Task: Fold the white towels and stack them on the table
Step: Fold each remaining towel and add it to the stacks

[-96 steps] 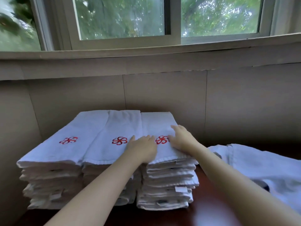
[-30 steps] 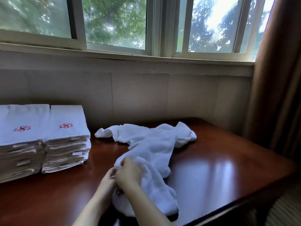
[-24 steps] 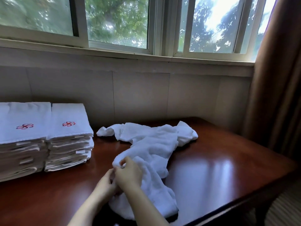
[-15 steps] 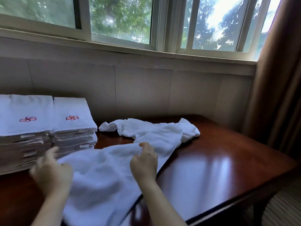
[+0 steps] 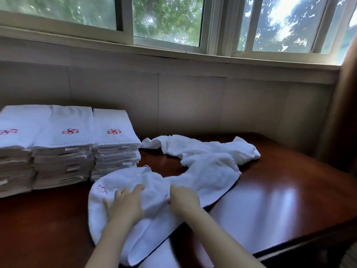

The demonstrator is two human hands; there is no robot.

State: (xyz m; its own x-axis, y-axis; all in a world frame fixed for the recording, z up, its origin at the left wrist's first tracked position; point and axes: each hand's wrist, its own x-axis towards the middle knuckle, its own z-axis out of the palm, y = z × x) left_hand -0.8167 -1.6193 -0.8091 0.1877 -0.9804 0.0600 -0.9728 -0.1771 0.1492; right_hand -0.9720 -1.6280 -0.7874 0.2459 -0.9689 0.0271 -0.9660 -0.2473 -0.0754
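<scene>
Towel (image 5: 208, 176) spread wider now, rumpled white, left hand (image 5: 125, 205) flat atop, right hand (image 5: 184, 200) gripping it

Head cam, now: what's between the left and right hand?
A bunched ridge of the white towel, nothing else; none of the table shows in that gap. The left hand lies flat on it and the right hand pinches it. Head view.

Three stacks of folded towels stand side by side on the left of the table (image 5: 280, 200), backed against the wall (image 5: 193, 103): left stack (image 5: 11, 151), middle stack (image 5: 63, 151), right stack (image 5: 116, 151). Just before the right stack lies the near towel (image 5: 208, 180), which reaches back and right to touch the far towel (image 5: 212, 149). The left hand (image 5: 125, 205) and the right hand (image 5: 183, 200) are on the near towel, side by side.
</scene>
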